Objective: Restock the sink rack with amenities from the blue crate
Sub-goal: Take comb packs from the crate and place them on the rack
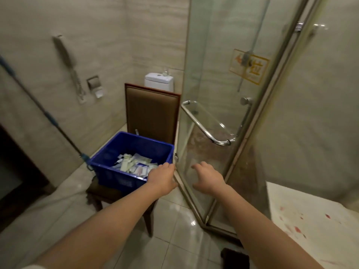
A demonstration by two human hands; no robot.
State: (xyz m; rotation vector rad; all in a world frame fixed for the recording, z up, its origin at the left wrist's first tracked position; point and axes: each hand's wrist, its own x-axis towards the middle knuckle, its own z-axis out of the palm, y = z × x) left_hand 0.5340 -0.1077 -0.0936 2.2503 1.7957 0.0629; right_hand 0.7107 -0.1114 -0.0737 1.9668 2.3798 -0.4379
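**Both hands empty, reaching for the crate**

The glass shower door [213, 65] stands just to my right, its edge close beside the blue crate [116, 177], which sits on the seat of a brown chair [151, 115]. The sink rack is out of view. My left hand [162, 176] reaches to the crate's near right corner, fingers relaxed, holding nothing. My right hand [208, 176] hovers spread and empty before the glass. The amenities [134, 166] lie loose in the crate's bottom. I could knock my knuckles on the door's edge, or drag the crate off the seat.
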